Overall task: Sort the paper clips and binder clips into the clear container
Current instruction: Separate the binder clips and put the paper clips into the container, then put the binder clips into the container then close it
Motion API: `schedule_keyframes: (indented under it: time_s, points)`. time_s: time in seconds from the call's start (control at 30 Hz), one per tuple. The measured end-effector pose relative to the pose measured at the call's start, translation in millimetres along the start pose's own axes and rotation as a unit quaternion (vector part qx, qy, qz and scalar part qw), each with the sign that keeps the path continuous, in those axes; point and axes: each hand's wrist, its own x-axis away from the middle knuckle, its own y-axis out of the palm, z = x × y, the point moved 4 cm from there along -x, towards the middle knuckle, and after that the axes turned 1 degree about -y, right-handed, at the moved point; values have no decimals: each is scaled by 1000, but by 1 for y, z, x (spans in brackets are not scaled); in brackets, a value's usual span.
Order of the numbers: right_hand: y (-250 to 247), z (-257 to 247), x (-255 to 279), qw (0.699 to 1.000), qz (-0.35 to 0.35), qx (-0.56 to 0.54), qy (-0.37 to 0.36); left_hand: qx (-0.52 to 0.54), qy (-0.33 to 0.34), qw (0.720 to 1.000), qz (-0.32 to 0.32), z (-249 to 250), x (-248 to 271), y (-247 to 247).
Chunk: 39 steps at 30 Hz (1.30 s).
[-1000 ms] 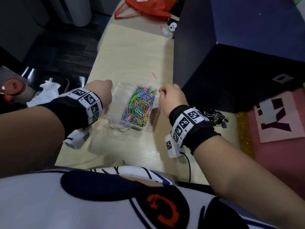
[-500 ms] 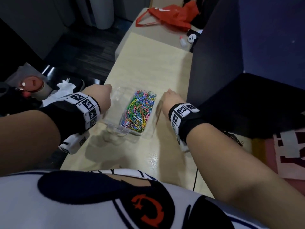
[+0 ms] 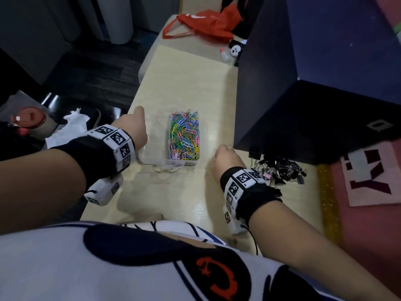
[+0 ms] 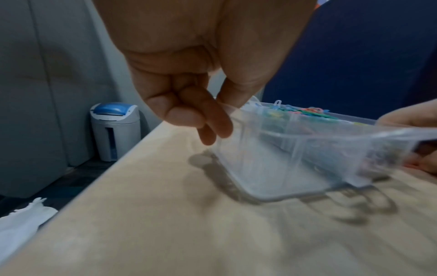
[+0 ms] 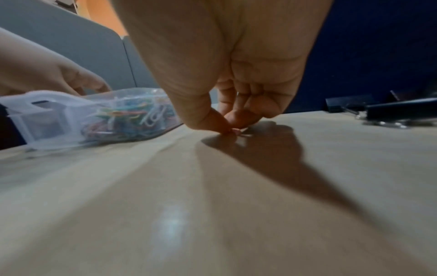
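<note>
The left hand (image 4: 189, 104) grips the clear plastic container (image 3: 152, 148) holding colourful paper clips (image 3: 184, 137). The right hand (image 5: 227, 115) pinches something tiny on the pale wooden table (image 3: 169, 203), black binder clips (image 3: 280, 170) heaped beside a dark blue box (image 3: 303, 94)

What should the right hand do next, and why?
Probably lift its pinch and carry it to the clear container. The right hand presses thumb and fingertip together on the table, seemingly on something small. The paper clips fill the right compartment; the left hand holds the container's edge.

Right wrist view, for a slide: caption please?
Right hand pinches at the wooden table beside the clear container of paper clips.
</note>
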Motion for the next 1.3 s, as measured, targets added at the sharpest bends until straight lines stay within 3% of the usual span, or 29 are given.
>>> schedule_keyframes:
  time_s: [0.13,0.27,0.37,0.57,0.83,1.1,1.17,1.3]
  points:
    - [5,5,13,999,-31,30,15,12,48,999,-12,8,18,10]
    - [-21,7,25,996,61,-64,31,17,77,996,-40,16,34,18]
    - [-41,-3,37,984,126,-124,-21,0,96,994,-55,25,45,21]
    - [-49,-15,45,983,122,-108,-90,-33,131,987,-82,30,57,24]
    - [-26,-16,26,989,-8,39,-144,-57,160,981,-91,37,73,28]
    - [-8,-17,38,980,-46,132,-143,-8,89,991,-104,34,62,29]
    - [-8,-17,41,983,-11,109,-147,-7,86,991,-103,34,58,30]
    - [-33,-9,48,982,123,16,-142,-6,75,993,-93,34,49,29]
